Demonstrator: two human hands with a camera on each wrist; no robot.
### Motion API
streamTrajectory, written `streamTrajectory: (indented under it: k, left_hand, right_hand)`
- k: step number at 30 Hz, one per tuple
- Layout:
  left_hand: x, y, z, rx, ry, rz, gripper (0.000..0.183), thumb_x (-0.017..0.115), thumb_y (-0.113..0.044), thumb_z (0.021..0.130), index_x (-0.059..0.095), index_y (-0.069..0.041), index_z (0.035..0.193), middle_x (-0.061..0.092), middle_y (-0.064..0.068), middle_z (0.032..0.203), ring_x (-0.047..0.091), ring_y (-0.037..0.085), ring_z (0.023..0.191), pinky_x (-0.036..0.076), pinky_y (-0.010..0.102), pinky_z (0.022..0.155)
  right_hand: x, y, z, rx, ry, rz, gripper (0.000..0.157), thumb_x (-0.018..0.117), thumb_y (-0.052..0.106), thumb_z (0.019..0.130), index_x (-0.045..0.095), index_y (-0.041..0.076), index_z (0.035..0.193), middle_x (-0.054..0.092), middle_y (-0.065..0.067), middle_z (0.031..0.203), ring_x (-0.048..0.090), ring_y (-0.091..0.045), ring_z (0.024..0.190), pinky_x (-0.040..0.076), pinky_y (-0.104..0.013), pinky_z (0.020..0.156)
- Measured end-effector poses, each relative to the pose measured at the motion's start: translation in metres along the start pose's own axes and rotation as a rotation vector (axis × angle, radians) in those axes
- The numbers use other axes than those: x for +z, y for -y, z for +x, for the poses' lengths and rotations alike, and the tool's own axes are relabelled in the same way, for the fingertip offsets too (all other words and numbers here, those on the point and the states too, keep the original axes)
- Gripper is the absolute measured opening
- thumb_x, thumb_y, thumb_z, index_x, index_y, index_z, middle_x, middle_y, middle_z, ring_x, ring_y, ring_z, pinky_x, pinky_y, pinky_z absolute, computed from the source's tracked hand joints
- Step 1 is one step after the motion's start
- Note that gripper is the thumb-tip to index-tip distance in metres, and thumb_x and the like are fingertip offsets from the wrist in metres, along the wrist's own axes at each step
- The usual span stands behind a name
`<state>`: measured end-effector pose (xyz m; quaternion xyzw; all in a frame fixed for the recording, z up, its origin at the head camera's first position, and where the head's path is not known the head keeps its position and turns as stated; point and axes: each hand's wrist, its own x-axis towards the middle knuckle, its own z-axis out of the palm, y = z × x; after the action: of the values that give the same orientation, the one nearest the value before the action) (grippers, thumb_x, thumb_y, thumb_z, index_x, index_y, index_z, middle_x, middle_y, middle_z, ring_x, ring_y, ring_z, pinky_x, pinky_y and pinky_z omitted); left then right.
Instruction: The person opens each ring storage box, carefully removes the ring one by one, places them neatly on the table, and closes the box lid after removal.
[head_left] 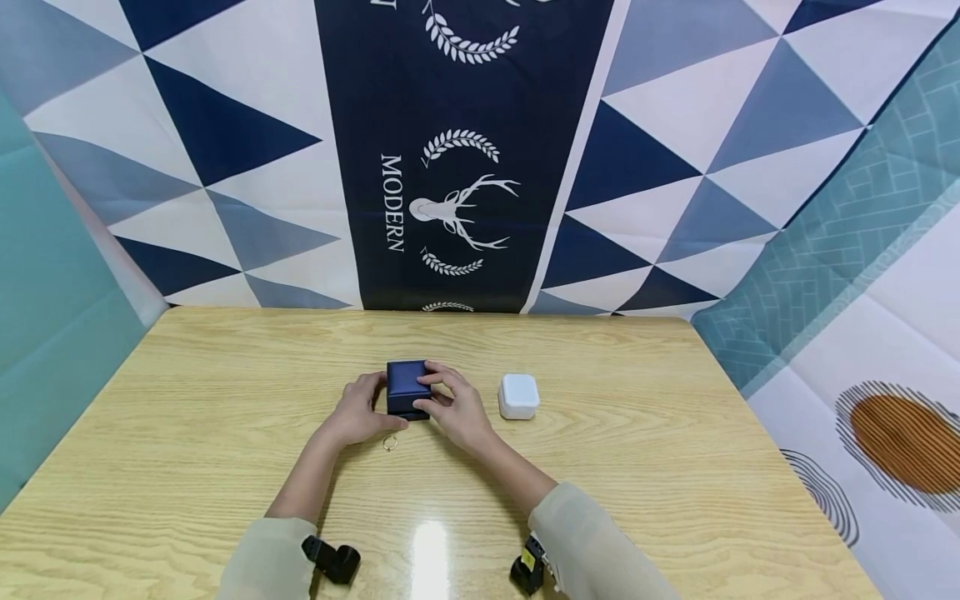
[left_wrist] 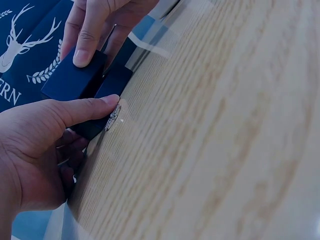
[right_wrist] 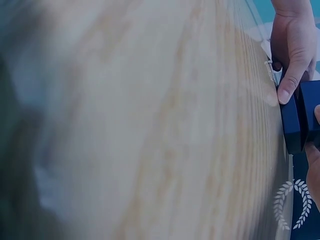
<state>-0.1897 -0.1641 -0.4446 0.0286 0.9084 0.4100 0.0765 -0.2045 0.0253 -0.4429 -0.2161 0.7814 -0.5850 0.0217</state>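
Note:
A dark blue ring box stands on the wooden table between the two hands. My left hand holds its lower part from the left, the thumb along the front of the base. From the right, my right hand grips the lid, fingertips on its top and front. A dark gap shows between lid and base in both wrist views. Just in front of the box, close to the left thumb, lies a gold-coloured ring; its row of sparkling stones shows in the left wrist view.
To the right of the box stands a small white rounded box. The pale wooden table reaches back to a patterned cloth with triangles and a deer head. Teal and white cloths hang at the sides.

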Motion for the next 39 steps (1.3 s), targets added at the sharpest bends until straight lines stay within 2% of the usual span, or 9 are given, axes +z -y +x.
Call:
streamTrajectory:
  k: [6, 12, 18, 31, 34, 39]
  left_hand:
    - [-0.0005, -0.0005, -0.0004, 0.005, 0.001, 0.005, 0.085, 0.079, -0.029, 0.074, 0.035, 0.000, 0.141, 0.043, 0.019, 0.136, 0.033, 0.037, 0.121, 0.035, 0.055, 0.097]
    - [-0.0009, -0.0008, -0.0001, 0.002, 0.003, 0.005, 0.084, 0.079, -0.029, 0.074, 0.036, 0.000, 0.141, 0.043, 0.019, 0.134, 0.034, 0.037, 0.120, 0.036, 0.054, 0.095]
    - [-0.0004, -0.0006, -0.0003, 0.006, 0.001, 0.009, 0.084, 0.078, -0.029, 0.074, 0.035, 0.000, 0.141, 0.043, 0.020, 0.135, 0.034, 0.038, 0.121, 0.035, 0.054, 0.096]
    - [-0.0003, -0.0013, -0.0009, 0.009, -0.002, 0.010, 0.084, 0.079, -0.029, 0.074, 0.036, 0.001, 0.140, 0.043, 0.020, 0.135, 0.034, 0.038, 0.121, 0.035, 0.053, 0.097]
    - [0.0002, -0.0015, -0.0015, 0.011, -0.002, 0.011, 0.084, 0.079, -0.029, 0.074, 0.036, 0.002, 0.140, 0.044, 0.020, 0.133, 0.034, 0.038, 0.119, 0.036, 0.053, 0.095]
    - [0.0006, -0.0018, -0.0014, 0.008, -0.005, 0.007, 0.083, 0.079, -0.028, 0.074, 0.036, 0.001, 0.140, 0.045, 0.019, 0.132, 0.035, 0.036, 0.118, 0.037, 0.051, 0.094]
  right_hand:
    - [-0.0004, 0.0003, 0.0002, 0.002, 0.005, 0.000, 0.027, 0.068, 0.002, 0.082, 0.064, 0.000, 0.109, 0.046, -0.011, 0.141, 0.044, -0.030, 0.130, 0.046, -0.026, 0.095]
    - [-0.0007, 0.0019, -0.0009, 0.008, 0.012, 0.012, 0.026, 0.068, 0.002, 0.083, 0.064, -0.001, 0.109, 0.044, -0.013, 0.142, 0.042, -0.032, 0.131, 0.045, -0.032, 0.096]
    - [-0.0006, 0.0011, -0.0015, 0.005, 0.010, -0.012, 0.026, 0.068, 0.001, 0.082, 0.064, 0.000, 0.107, 0.046, -0.011, 0.141, 0.045, -0.031, 0.129, 0.046, -0.027, 0.095]
    - [-0.0003, 0.0010, -0.0018, 0.003, 0.002, -0.008, 0.028, 0.070, -0.002, 0.079, 0.064, -0.002, 0.107, 0.047, -0.012, 0.139, 0.050, -0.033, 0.123, 0.047, -0.026, 0.093]
    - [-0.0004, 0.0013, -0.0019, -0.004, 0.005, 0.008, 0.033, 0.070, -0.002, 0.079, 0.062, -0.003, 0.112, 0.046, -0.015, 0.139, 0.050, -0.035, 0.123, 0.046, -0.026, 0.094]
    - [-0.0001, 0.0013, -0.0015, 0.036, 0.015, 0.050, 0.053, 0.069, -0.005, 0.078, 0.053, -0.003, 0.128, 0.042, -0.017, 0.141, 0.049, -0.035, 0.125, 0.045, -0.027, 0.095]
